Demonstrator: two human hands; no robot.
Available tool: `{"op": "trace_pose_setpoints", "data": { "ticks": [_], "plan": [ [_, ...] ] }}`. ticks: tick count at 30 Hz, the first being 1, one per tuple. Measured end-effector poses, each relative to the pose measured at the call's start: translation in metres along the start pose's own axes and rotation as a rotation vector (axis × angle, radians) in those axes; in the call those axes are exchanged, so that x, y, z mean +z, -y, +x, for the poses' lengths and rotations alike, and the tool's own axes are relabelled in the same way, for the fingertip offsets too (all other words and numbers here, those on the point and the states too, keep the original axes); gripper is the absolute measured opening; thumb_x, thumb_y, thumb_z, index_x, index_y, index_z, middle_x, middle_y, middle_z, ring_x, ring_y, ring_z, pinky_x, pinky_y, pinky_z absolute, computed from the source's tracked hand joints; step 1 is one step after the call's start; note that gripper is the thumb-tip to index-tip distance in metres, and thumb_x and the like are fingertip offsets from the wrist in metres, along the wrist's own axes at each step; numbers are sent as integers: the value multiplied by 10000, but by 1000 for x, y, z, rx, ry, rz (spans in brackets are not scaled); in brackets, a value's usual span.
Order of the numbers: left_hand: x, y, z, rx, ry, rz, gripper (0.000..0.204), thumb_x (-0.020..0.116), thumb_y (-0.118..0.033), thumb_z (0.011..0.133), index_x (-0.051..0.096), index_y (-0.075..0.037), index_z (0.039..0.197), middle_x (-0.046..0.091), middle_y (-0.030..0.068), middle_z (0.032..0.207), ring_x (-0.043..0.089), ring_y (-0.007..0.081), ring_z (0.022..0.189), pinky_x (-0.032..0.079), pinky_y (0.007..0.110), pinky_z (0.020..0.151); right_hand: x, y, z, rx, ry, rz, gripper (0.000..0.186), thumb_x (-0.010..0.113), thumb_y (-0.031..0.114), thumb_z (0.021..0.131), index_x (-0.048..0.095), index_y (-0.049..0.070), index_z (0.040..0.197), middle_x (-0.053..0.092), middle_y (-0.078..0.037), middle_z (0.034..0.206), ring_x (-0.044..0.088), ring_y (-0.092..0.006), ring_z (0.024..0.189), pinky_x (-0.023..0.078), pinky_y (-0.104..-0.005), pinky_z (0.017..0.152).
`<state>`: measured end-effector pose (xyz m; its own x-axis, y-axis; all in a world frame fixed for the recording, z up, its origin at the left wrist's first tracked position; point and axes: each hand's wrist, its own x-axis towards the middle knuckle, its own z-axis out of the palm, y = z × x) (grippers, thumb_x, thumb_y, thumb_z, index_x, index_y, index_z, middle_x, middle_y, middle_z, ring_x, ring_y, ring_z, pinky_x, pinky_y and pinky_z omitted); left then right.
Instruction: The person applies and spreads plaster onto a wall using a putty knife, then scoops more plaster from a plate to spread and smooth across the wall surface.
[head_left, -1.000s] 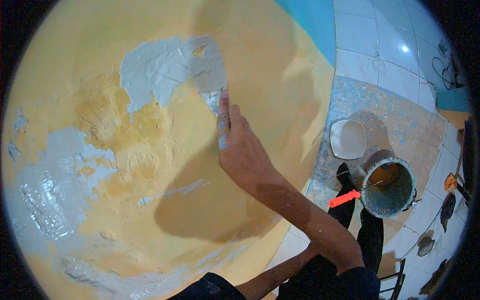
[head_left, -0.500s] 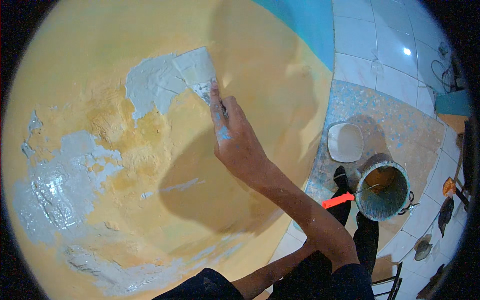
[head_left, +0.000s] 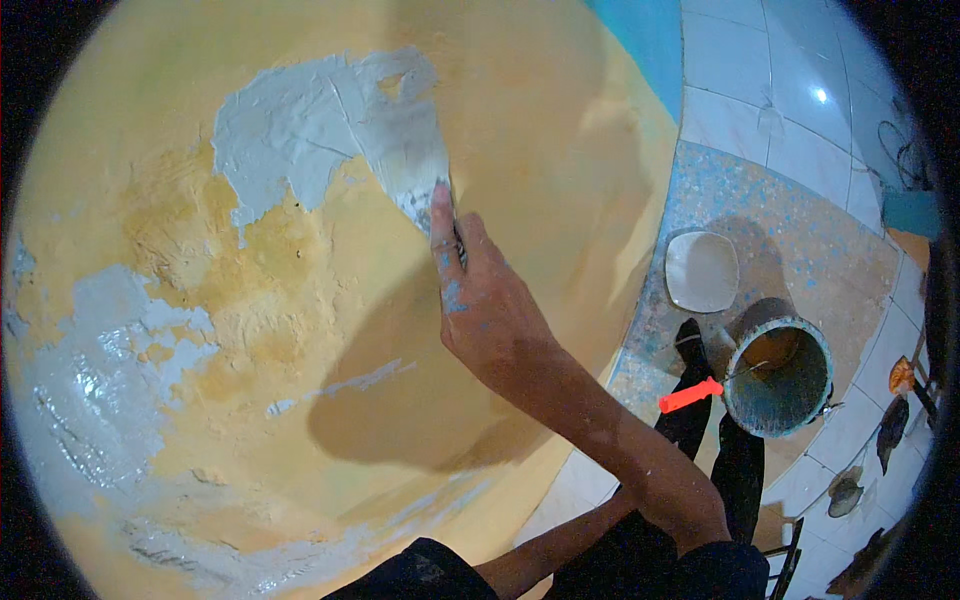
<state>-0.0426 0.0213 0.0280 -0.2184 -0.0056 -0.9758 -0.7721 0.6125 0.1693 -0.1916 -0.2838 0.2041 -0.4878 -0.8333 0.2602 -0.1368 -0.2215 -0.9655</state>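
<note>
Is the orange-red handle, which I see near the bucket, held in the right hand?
No, the right hand grips a scraper, while the orange-red handle juts out beside the bucket.

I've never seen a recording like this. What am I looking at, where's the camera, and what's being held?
There is no machine here: a person works bare-handed. The wide, bent view comes from the left of two cameras worn on the head, looking down. The right hand grips a scraper with its blade at the grey paste spread on a yellow wall. The left hand is hidden behind the right arm. On the speckled floor covering are a pale squarish dish and a bucket, with a red-handled tool across its rim.
</note>
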Motion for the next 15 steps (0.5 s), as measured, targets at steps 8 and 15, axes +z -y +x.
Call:
{"op": "trace_pose_setpoints", "data": {
  "ticks": [8,15],
  "plan": [
    [82,20,54,-68,7,-158,582,318,-355,1047,169,-72,1532,186,115,1594,193,267,1454,140,409,1202,-28,-7,-47,70,32,60,794,519,-96,802,190,-23,1521,463,-230,1004,542,-387,862,501,-423,754],
    [118,16,59,35,-511,-217,569,309,-322,1004,232,-90,1518,376,227,1452,402,378,1328,307,485,1126,-45,-9,10,-134,-248,78,744,510,-104,814,271,8,1510,476,-213,941,547,-362,787,496,-414,710]
  ]
}}
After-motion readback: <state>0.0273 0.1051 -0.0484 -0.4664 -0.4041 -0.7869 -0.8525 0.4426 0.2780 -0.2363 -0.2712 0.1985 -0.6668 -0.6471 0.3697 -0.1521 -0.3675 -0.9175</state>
